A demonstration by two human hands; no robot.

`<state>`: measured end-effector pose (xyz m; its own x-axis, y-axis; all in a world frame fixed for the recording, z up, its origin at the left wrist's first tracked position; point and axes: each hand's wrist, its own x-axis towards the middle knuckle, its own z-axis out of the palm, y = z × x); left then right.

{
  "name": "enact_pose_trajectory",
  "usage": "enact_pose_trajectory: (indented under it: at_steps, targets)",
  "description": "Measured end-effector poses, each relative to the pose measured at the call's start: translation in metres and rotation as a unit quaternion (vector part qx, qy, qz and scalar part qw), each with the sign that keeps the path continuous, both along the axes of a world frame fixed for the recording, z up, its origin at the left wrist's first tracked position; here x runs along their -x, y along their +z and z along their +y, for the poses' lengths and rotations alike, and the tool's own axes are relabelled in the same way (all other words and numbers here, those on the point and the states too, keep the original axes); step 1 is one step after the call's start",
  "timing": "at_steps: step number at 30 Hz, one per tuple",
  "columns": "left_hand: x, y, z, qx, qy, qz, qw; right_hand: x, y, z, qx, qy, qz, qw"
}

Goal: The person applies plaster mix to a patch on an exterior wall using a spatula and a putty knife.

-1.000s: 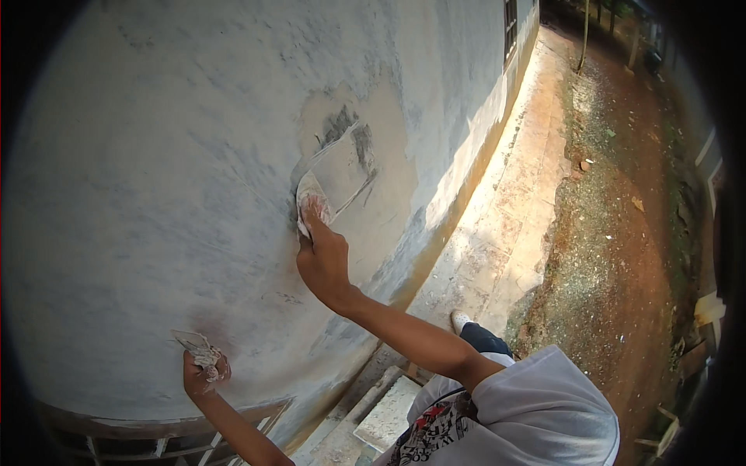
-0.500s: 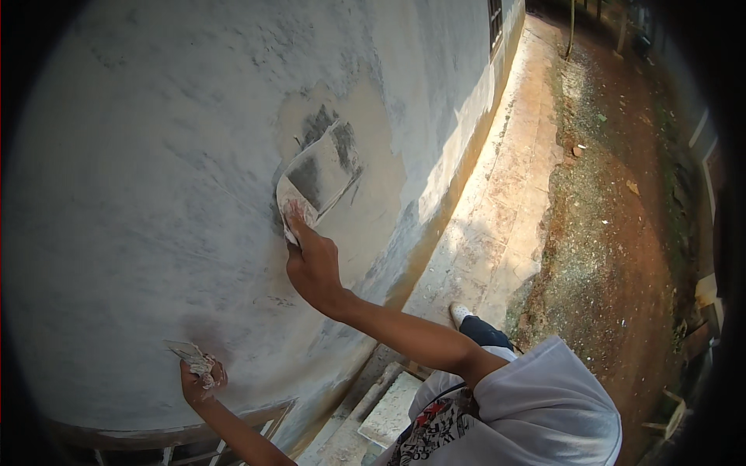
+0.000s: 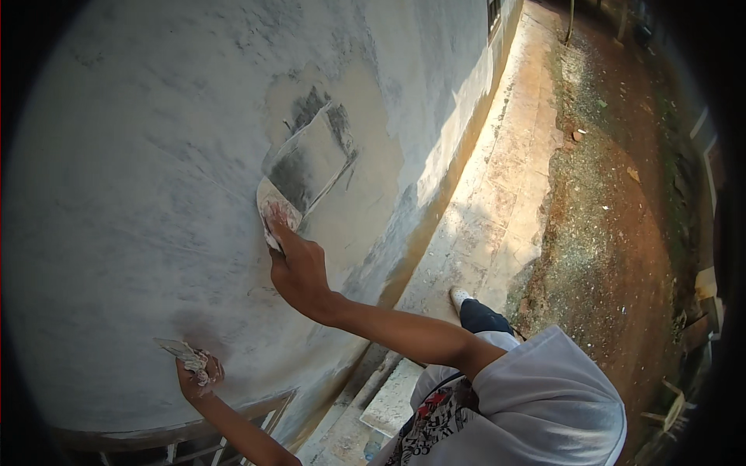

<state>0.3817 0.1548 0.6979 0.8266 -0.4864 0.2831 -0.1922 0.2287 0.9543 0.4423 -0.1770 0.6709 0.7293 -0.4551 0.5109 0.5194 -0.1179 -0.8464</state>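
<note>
Up against grey-white wall (image 3: 140,202) | R hand (image 3: 299,272) closed firmly round scraper (image 3: 272,193), blade on wall at lower-L end of dark-streaked beige patch (image 3: 369,179); L hand (image 3: 193,382) closed round 2nd scraper (image 3: 171,346), paste-smeared; can't tell if touching wall | barred window (image 3: 140,440) below L hand; white shoe (image 3: 459,296) on pavement (image 3: 497,194)

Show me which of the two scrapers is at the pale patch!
The scraper in the right hand: it sits at the edge of the pale patch. The other scraper, in the left hand, is away from the patch, nearer the window frame.
</note>
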Motion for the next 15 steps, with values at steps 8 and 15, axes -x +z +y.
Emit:
enact_pose_trajectory:
  at_steps: [8, 15]
  targets:
    - [0.004, 0.003, -0.011, 0.01, 0.001, 0.005, 1.0, -0.028, 0.006, -0.116, -0.176, -0.02, 0.03, 0.984]
    - [0.004, 0.002, -0.007, 0.009, -0.007, 0.009, 1.0, -0.014, -0.007, -0.029, 0.034, -0.047, -0.019, 0.998]
